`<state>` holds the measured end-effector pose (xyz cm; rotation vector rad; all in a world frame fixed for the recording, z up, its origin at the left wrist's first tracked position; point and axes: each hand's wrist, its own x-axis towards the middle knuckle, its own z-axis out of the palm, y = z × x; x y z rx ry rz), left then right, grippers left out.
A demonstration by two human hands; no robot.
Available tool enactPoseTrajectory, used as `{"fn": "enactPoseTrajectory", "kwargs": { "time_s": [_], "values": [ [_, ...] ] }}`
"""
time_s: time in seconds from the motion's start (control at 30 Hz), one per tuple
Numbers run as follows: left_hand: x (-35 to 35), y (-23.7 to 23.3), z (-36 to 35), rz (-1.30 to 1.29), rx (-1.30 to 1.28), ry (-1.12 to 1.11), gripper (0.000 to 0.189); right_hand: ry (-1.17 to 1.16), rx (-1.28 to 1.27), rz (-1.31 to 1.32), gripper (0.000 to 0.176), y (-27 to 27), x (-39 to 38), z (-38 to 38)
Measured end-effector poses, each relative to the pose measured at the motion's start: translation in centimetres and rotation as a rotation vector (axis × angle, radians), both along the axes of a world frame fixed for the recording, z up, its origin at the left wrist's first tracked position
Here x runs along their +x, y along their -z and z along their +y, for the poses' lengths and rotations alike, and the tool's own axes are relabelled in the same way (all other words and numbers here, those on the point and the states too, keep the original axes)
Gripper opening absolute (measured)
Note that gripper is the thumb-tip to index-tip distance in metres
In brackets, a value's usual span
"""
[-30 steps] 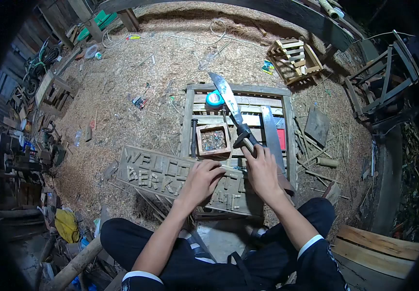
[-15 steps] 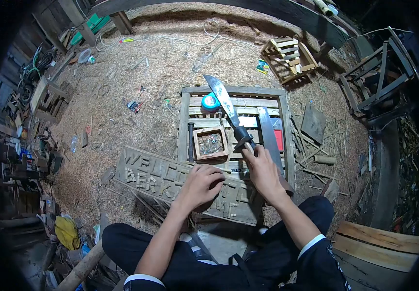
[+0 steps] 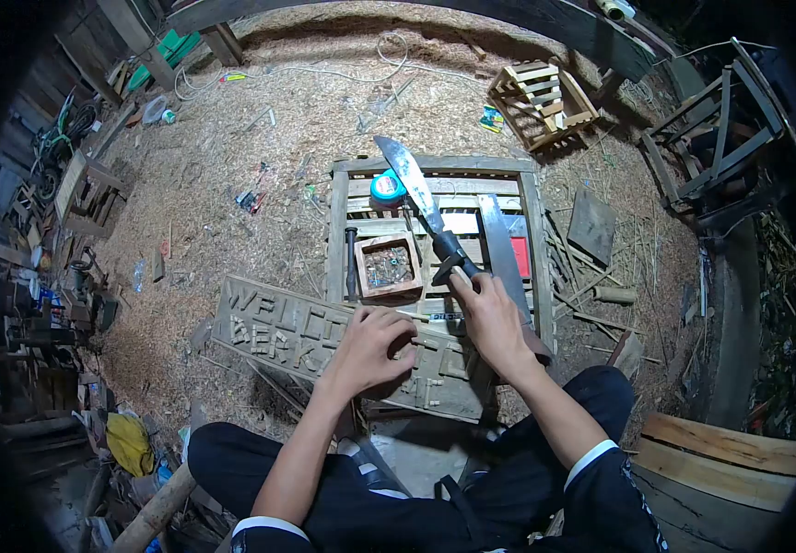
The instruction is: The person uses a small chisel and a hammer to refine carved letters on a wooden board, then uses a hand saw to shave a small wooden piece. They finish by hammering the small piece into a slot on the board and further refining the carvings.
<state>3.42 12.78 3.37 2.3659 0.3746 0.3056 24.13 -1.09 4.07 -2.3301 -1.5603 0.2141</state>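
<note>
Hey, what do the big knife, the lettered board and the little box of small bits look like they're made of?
Knife: bright, shiny blade with dark patches, so probably steel; black handle, possibly plastic or wrapped.
Lettered board: dull gray-brown, likely unpainted wood, with raised letters of similar color.
Box: reddish-brown, thick-walled, probably wood; any varnish is unclear.

Relative to the earlier views, my left hand shows thumb and fingers parted wider; my view has shifted slightly right.
</note>
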Motion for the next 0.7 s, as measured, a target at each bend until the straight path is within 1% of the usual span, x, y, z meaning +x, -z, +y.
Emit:
{"fn": "enactPoseTrajectory", "kwargs": {
  "time_s": [0.07, 0.1, 0.17, 0.2, 0.27, 0.3, 0.33, 0.4, 0.5, 0.57, 0.6, 0.67, 0.7],
  "values": [
    [-0.2, -0.9, 0.0, 0.080, 0.068, 0.061, 0.051, -0.013, 0.037, -0.040, 0.068, 0.8, 0.0, -0.3],
    [-0.4, -1.3, 0.0, 0.080, 0.071, 0.061, 0.051, -0.024, 0.072, -0.080, 0.072, 0.7, -0.1, -0.2],
    [-0.8, -1.6, -0.3, 0.148, 0.017, 0.118, 0.083, -0.032, 0.075, -0.073, 0.075, 0.2, -0.1, -0.6],
    [-1.0, -1.4, -0.5, 0.148, 0.018, 0.120, 0.083, -0.040, 0.075, -0.067, 0.077, -0.1, -0.2, -0.7],
    [-1.4, -1.1, -1.2, 0.191, 0.118, 0.197, 0.110, -0.049, 0.073, -0.043, 0.078, -0.2, -0.5, -0.9],
    [-1.5, -1.1, -1.5, 0.188, 0.121, 0.200, 0.110, -0.058, 0.072, -0.021, 0.079, -0.2, -0.7, -1.0],
    [-1.6, -1.2, -1.9, 0.253, 0.156, 0.201, 0.117, -0.067, 0.080, -0.037, 0.084, -0.1, -0.8, -1.3],
    [-1.6, -1.4, -2.0, 0.338, 0.176, 0.208, 0.132, -0.072, 0.108, -0.030, 0.084, 0.0, -1.6, -1.5],
    [-1.9, -0.8, -1.9, 0.278, 0.204, 0.207, 0.127, -0.101, 0.111, -0.002, 0.085, -0.7, -2.2, -1.9],
    [-2.2, -0.6, -1.9, 0.242, 0.213, 0.202, 0.127, -0.062, 0.140, 0.290, 0.081, -1.7, -2.7, -2.5],
    [-2.2, -0.4, -1.7, 0.205, 0.230, 0.198, 0.126, -0.071, 0.145, 0.286, 0.081, -2.1, -3.0, -2.8],
    [-2.2, 1.0, -1.7, 0.169, 0.246, 0.156, 0.127, -0.097, 0.210, 0.416, 0.078, -2.6, -4.0, -3.9],
    [-2.1, 1.1, -1.6, 0.131, 0.257, 0.120, 0.128, -0.078, 0.151, 0.458, 0.074, -3.5, -4.6, -4.3]
  ]
}}
